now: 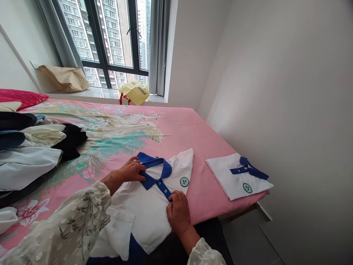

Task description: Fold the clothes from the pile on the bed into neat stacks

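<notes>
A white polo shirt (139,200) with a blue collar and a round green badge lies front up at the near edge of the bed, its lower part hanging over the edge near my lap. My left hand (131,171) has its fingers closed on the left side of the blue collar. Lower down, my right hand (178,212) pinches the bottom of the blue button placket. One white sleeve with a blue band droops at the lower left. To the right, a folded white polo shirt (224,171) with the same collar and badge rests at the bed's corner.
A pink patterned bedspread (182,125) covers the bed. Heaped clothes (30,165) lie at the left, beside a red pillow (23,98). A brown paper bag (67,79) and a yellow bag (135,92) sit at the windowsill. A wall (281,92) rises at the right.
</notes>
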`<state>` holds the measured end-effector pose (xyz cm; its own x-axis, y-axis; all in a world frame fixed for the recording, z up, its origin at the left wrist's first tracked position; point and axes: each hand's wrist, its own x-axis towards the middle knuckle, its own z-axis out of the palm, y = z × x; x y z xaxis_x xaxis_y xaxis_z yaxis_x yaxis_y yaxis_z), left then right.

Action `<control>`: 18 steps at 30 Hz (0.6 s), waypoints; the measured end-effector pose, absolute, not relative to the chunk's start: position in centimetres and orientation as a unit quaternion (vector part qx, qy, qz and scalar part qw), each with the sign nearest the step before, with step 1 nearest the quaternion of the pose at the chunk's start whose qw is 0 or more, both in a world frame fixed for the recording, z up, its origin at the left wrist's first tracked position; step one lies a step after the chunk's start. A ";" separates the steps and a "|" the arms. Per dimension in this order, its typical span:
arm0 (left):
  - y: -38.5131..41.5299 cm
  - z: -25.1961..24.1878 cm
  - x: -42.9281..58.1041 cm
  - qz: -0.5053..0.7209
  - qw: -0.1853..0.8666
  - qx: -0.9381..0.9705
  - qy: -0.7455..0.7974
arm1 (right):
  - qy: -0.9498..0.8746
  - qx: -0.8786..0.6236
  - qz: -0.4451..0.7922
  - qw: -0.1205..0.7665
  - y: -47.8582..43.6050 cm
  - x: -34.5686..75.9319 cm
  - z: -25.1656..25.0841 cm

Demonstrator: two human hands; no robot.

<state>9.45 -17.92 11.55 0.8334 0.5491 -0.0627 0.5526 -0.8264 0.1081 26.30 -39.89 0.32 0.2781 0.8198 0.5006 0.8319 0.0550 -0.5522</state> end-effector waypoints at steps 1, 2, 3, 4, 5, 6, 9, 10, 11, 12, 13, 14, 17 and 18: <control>-17.9 11.5 9.3 -0.010 0.058 0.954 0.293 | -0.600 -0.689 -0.010 0.406 -39.9 26.3 0.3; -18.1 11.4 9.3 -0.002 0.063 0.953 0.296 | -0.599 -0.691 -0.013 0.405 -39.9 26.3 0.3; -18.5 11.2 9.5 0.009 0.074 0.952 0.297 | -0.598 -0.692 -0.016 0.404 -39.9 26.3 0.3; -18.9 10.8 10.0 0.022 0.090 0.950 0.299 | -0.597 -0.693 -0.019 0.402 -39.9 26.3 0.3; -19.5 10.5 10.6 0.034 0.110 0.944 0.309 | -0.598 -0.694 -0.022 0.401 -39.9 26.3 0.3; -19.9 10.0 11.5 0.047 0.137 0.932 0.332 | -0.599 -0.694 -0.024 0.399 -39.9 26.2 0.3; -20.7 8.5 14.7 0.068 0.227 0.869 0.433 | -0.599 -0.695 -0.031 0.398 -39.8 26.1 0.3; -20.6 8.1 15.8 0.074 0.252 0.849 0.458 | -0.598 -0.695 -0.033 0.398 -39.8 26.1 0.3; -20.5 7.7 16.8 0.080 0.271 0.834 0.473 | -0.597 -0.695 -0.036 0.398 -39.7 26.1 0.2; -20.3 7.3 17.7 0.087 0.286 0.825 0.480 | -0.596 -0.696 -0.038 0.398 -39.7 26.1 0.2; -20.0 7.0 18.4 0.094 0.296 0.819 0.482 | -0.597 -0.696 -0.038 0.398 -39.6 26.1 0.2; -19.8 6.8 18.8 0.103 0.308 0.812 0.485 | -0.597 -0.695 -0.037 0.398 -39.6 26.1 0.1; -19.4 6.7 18.5 0.151 0.328 0.794 0.489 | -0.596 -0.694 -0.030 0.403 -39.5 26.2 0.0; -19.2 6.8 17.8 0.172 0.327 0.790 0.490 | -0.595 -0.694 -0.028 0.405 -39.6 26.2 0.0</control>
<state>17.81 -19.23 6.84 0.4611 0.8860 -0.0492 0.6611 -0.3060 0.6851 26.19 -39.56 0.03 0.2904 0.8032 0.5202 0.8480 0.0358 -0.5287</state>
